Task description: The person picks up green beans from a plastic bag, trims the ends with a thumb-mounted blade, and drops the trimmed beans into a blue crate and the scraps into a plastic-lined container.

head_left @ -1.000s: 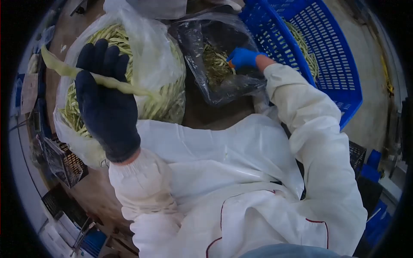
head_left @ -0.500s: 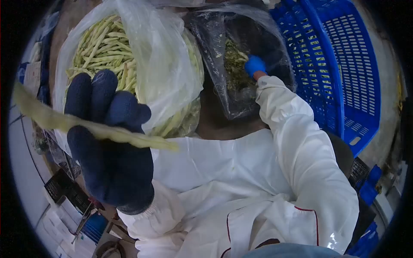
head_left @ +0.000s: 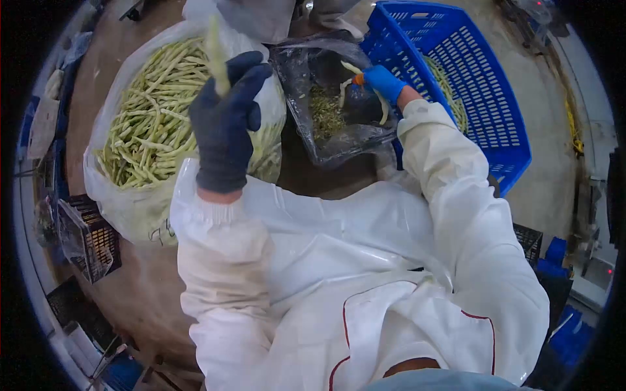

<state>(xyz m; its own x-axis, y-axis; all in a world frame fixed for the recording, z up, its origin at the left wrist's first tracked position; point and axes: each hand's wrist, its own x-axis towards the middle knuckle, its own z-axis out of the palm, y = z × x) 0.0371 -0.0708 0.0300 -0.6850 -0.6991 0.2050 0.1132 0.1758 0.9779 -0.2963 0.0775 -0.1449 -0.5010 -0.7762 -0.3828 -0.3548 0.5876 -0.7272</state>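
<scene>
My left hand (head_left: 225, 127), in a dark knit glove, pinches one pale green bean (head_left: 217, 55) that points upward, in front of the beans in the large plastic bag (head_left: 134, 218). In its blue glove, my right hand (head_left: 385, 83) is closed around a few green beans (head_left: 383, 107) that stick out past the fingers. A small orange piece (head_left: 358, 79) shows at its fingertips; I cannot tell what it is. This hand is over the right side of a tray lined with dark plastic (head_left: 306, 140), where small green scraps (head_left: 326, 114) lie.
To the right, a blue perforated crate (head_left: 479, 72) leans at an angle, with green beans (head_left: 450, 91) inside. A white apron (head_left: 313, 215) covers my lap. Black crates (head_left: 98, 231) stand on the floor at left, and a grey-white sheet (head_left: 261, 16) lies beyond the tray.
My left hand has moved up and away from me, its bean turning from sideways to upright. The right hand has lifted off the scraps toward the crate, beans now showing in it. The view has shifted.
</scene>
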